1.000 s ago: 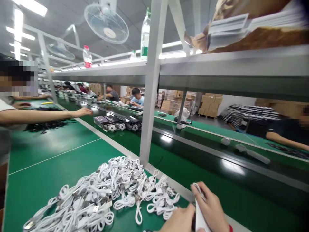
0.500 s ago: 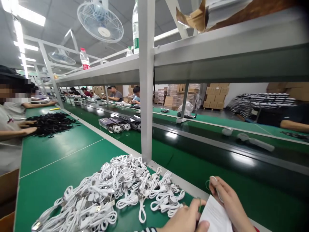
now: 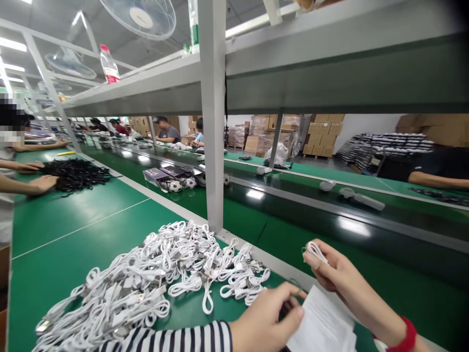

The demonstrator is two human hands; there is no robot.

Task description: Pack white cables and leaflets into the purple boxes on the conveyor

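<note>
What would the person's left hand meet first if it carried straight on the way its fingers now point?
The left hand would most likely meet the sheet of white paper first, just past its fingertips. Depth is hard to judge from this view, so they may already be touching.

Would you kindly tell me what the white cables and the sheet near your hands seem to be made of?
The white cables look like smooth, flexible plastic or rubber sheathing: they curl in soft loops with a faint sheen. Their plug ends look metal, going by the bright glint. The sheet looks like thin matte paper, dull and slightly curved.
</note>
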